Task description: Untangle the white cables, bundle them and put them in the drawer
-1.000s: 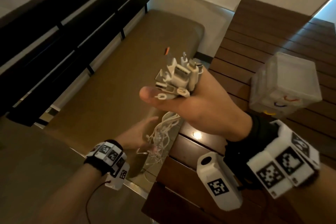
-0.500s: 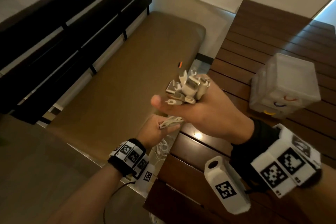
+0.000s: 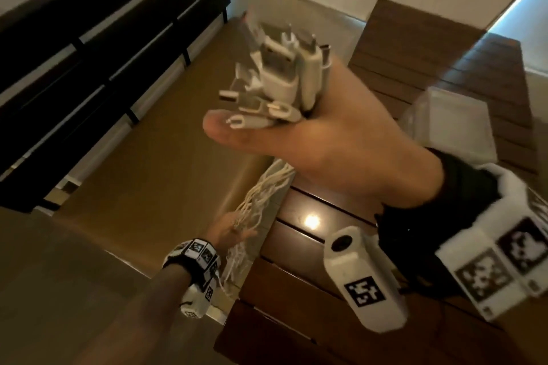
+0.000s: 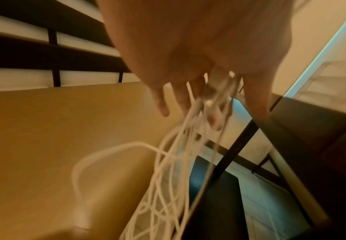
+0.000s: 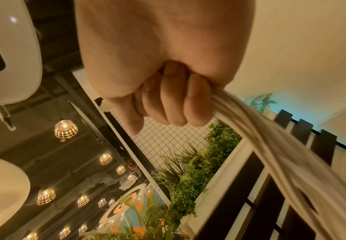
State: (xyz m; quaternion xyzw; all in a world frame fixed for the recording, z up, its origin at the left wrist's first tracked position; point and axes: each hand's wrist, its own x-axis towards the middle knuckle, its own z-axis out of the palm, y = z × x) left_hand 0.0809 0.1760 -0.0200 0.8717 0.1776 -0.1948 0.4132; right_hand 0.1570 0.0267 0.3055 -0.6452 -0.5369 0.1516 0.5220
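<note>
At the top centre of the frame, the left hand (image 4: pixel 199 48) points its straight fingers (image 4: pixel 162 104) down. White cables (image 4: pixel 168 186) pass between them and hang in blurred loops toward the bottom centre.

Black wristbands (image 3: pixel 439 204) carry white camera blocks (image 3: pixel 363 277) with black-and-white markers (image 3: pixel 364 290).

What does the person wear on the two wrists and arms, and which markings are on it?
Both forearms are bare, without sleeves. The left hand has a black wrist band with white blocks that carry black square code markers, and a thin dark cable. The right hand has a black band too, with larger white marker blocks and a white camera housing.
</note>
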